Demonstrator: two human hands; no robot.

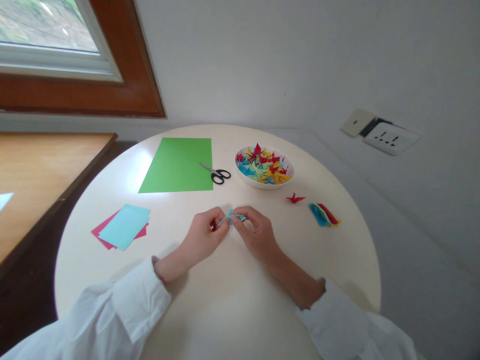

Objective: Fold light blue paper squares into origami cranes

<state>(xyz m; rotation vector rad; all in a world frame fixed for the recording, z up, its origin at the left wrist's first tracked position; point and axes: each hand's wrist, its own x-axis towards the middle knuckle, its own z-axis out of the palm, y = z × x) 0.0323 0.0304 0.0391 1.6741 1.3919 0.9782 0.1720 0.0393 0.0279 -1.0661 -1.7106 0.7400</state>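
Note:
Over the middle of the round table, a small light-blue folded paper piece (231, 216) is held between both hands. My left hand (205, 229) pinches its left side between thumb and fingers. On its right side my right hand (257, 231) has a like pinch, thumb toward me. Part of the paper is hidden by the fingertips, so its full shape cannot be made out. Beyond the hands lie black-handled scissors (218, 175), their blades resting on a green paper sheet (180, 165). A single red paper crane (295, 199) sits to the right.
A white bowl (262, 186) full of colourful paper cranes stands at the back of the white table (232, 310). Light-blue paper sheets (125, 227) overlap red ones (108, 225) at left. Folded coloured papers (323, 215) lie at right. The wall holds a socket (390, 137).

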